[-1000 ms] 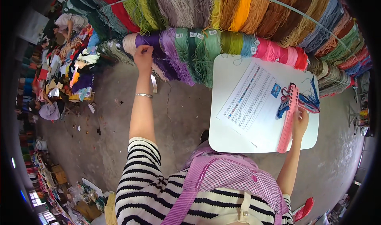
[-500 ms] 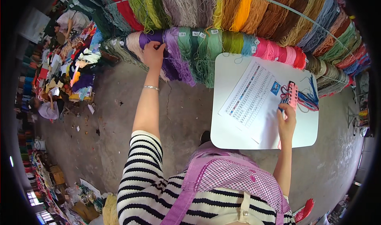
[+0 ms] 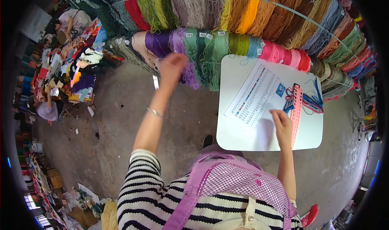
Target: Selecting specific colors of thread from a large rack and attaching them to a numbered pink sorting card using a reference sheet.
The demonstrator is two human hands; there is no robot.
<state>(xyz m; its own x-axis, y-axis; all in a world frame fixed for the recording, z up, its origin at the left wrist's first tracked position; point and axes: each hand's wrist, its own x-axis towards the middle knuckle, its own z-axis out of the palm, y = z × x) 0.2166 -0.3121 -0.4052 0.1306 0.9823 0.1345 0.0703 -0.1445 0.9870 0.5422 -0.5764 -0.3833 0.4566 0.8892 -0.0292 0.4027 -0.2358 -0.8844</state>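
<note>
My left hand (image 3: 173,65), smeared by motion, is in front of the hanging lilac yarn (image 3: 189,74); whether it holds anything cannot be made out. Left of that hangs a deep purple skein (image 3: 157,44). Over the white table (image 3: 231,142), my right hand (image 3: 283,123) is loosely open with nothing visible in its fingers. It is between the printed chart sheet (image 3: 252,98) and a long pink strip with holes (image 3: 297,108). Blue and dark red threads (image 3: 310,102) are looped through the strip's far end and trail rightward.
Yarn skeins (image 3: 239,43) in many colours hang from rails across the front, some with paper tags. At the left, people work beside a pile of colourful yarn (image 3: 87,67). A concrete floor (image 3: 109,136) with scraps on it lies below.
My left hand has come off the purple skein and moved right and nearer me. My right hand has left the strip's threads, shifting left and nearer me.
</note>
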